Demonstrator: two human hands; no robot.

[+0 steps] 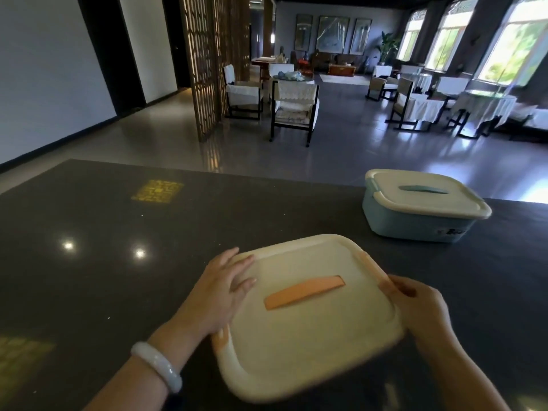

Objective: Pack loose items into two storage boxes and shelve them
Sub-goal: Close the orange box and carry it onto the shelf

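The cream lid [305, 315] with its orange handle [305, 292] covers the near storage box, which sits at the front edge of the dark counter [118, 262]. The left hand [219, 292] lies flat on the lid's left edge, fingers straight. The right hand [421, 307] curls round the right rim, near an orange latch [376, 271]. The plastic looks light, rigid and smooth; the rims or the handle would likely give the surest hold. Right of and beyond it stands the blue storage box [421, 221], closed.
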